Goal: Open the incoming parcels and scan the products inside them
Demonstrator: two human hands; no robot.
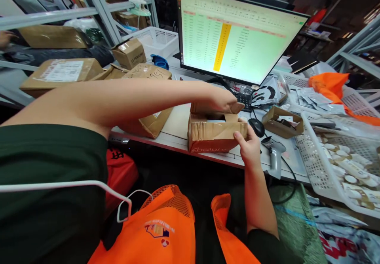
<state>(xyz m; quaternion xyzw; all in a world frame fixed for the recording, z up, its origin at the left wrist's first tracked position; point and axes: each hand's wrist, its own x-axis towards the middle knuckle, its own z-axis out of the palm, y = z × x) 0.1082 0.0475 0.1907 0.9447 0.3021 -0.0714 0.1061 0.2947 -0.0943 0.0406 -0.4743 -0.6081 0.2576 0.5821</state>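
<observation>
A small taped cardboard box (212, 136) stands at the desk's front edge, its top flaps open. My left hand (221, 99) reaches across from the left and lies on the far flap, fingers curled over its edge. My right hand (248, 145) grips the box's near right corner, thumb on the front face. Inside the box something pale shows; I cannot make out what it is.
Behind stands a monitor (237, 34) showing a spreadsheet. A mouse (257, 127), a handheld scanner (274, 155) and a small open carton (282, 122) lie to the right. A white basket (320, 169) of packets sits at far right. More cardboard boxes (62, 72) lie at left.
</observation>
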